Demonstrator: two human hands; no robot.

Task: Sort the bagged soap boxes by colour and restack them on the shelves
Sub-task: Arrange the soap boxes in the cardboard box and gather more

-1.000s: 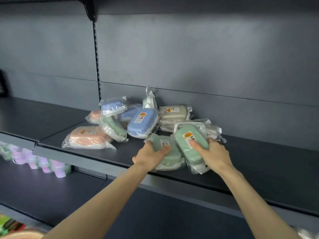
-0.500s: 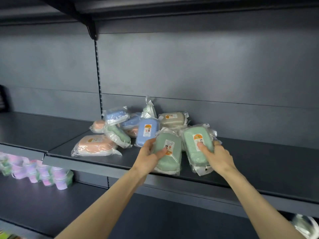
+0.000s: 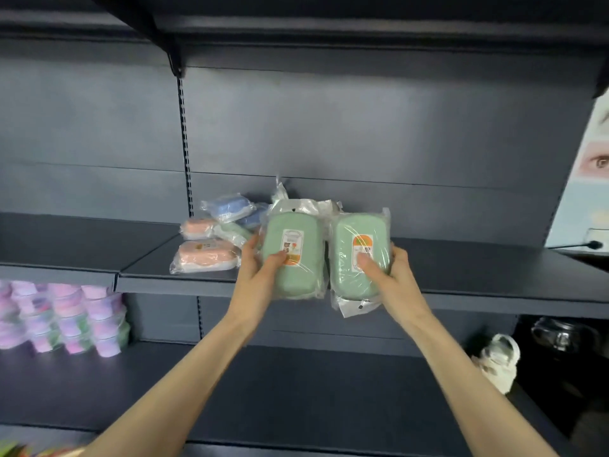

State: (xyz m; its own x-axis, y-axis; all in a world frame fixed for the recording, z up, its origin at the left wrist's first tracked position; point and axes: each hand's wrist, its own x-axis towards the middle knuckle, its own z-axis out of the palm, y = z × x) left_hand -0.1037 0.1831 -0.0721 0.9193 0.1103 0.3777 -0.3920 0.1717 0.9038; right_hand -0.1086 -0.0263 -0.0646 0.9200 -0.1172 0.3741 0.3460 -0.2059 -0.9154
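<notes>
Left hand (image 3: 260,275) grips green box (image 3: 293,255); right hand (image 3: 392,278) grips second green box (image 3: 359,255). Both upright, side by side, in front of shelf (image 3: 494,268). Pile (image 3: 214,232) of pink, blue and green boxes lies unsorted behind. Judged early: no colour stack visible yet.

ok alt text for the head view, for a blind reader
The left hand holds one bagged green soap box and the right hand another green soap box, side by side before a dark grey shelf. Behind them lies a pile of pink, blue and green bagged boxes.
</notes>
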